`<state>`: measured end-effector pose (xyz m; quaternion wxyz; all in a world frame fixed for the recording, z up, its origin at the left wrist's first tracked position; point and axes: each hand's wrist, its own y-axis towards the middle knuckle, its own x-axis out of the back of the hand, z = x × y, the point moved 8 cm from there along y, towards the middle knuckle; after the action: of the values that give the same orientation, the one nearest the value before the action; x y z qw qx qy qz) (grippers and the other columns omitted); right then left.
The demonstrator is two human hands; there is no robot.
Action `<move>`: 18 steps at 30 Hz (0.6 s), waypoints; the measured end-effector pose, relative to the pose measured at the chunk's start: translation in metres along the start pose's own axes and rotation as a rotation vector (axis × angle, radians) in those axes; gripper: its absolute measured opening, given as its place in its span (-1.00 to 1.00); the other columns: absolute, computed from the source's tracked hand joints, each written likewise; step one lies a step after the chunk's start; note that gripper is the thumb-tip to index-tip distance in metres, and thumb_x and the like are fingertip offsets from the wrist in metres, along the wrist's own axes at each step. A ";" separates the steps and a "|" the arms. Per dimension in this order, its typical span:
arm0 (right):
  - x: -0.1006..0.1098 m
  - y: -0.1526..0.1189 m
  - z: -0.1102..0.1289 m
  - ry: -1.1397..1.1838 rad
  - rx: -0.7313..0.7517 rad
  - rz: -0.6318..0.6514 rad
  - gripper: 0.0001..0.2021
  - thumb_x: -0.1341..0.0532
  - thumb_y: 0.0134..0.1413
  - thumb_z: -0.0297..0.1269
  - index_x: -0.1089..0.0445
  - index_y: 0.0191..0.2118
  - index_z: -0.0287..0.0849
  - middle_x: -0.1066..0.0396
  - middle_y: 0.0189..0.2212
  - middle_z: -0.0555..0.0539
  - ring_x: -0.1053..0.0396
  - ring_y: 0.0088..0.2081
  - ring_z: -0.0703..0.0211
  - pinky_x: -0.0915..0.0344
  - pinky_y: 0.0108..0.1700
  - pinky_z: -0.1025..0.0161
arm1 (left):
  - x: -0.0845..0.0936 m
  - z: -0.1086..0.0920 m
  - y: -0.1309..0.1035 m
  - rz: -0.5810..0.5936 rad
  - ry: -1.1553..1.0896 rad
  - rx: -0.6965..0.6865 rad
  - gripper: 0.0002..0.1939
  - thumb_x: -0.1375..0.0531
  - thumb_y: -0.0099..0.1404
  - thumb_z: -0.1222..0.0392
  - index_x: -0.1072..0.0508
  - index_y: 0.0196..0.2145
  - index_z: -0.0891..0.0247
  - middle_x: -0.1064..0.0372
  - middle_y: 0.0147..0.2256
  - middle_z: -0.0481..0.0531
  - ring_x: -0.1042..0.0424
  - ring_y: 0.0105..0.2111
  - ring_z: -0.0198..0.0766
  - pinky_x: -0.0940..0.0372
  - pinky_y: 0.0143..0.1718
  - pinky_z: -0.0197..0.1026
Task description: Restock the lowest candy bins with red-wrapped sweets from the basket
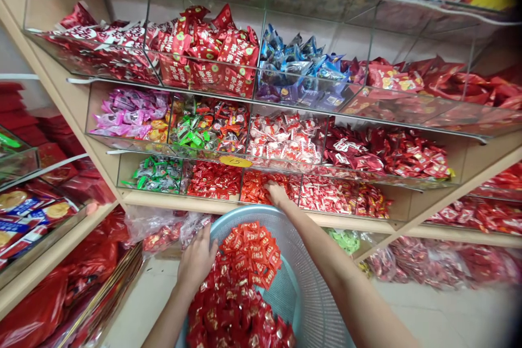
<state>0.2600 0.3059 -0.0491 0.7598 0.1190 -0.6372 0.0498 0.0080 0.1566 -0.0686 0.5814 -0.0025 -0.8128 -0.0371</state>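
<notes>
In the head view, working with the right hand (276,193) in a bottom-row compartment (242,187) among small orange-red packets (253,188), and with the left hand (198,258) at the left rim of a blue-grey basket (313,296). Right fingers bent downward, tips partly hidden among the packets; not possible to tell whether pinching some or only touching. Left fingers a little parted, laid at the rim; not possible to tell how firmly gripping. Inside the basket, a loose heap of similar orange-red packets (255,253) at the far side, darker red packets (232,310) nearer to the camera, and a bare patch of perforated bottom beside the heap. Judging from this, probably only partway along: packets of seemingly the same kind lying both in the compartment and in the basket, but from one picture not possible to say in which direction to be moved. In the basket, in any case, a considerable quantity left. Around, a light wooden shelf unit (163,201) with clear-walled divisions: red packets (214,179) just to the left of the right hand's compartment, pink-and-white packets (326,193) just to the right. On the edge above, a yellow oval label (235,161); higher, blue packets (297,60). Below the lowest board, filled plastic bags (432,261); underneath everything, a pale floor (428,310). At far left, large red bags (36,304), placed low.
</notes>
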 end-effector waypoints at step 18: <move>0.036 -0.067 0.001 0.821 -0.139 -0.467 -0.70 -0.14 -0.05 -0.16 -0.39 -0.22 -0.24 -0.41 -0.28 -0.11 -0.33 -0.34 0.19 -0.26 -0.26 0.26 | 0.002 -0.002 -0.001 -0.025 0.014 -0.011 -0.52 0.12 0.27 0.12 -0.10 0.12 0.32 -0.27 -0.04 0.20 -0.33 -0.13 -0.13 -0.21 -0.20 -0.15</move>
<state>0.2809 0.2383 -0.0217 0.9458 0.1786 -0.2423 -0.1222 0.0089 0.1557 -0.0664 0.5865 0.0048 -0.8085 -0.0489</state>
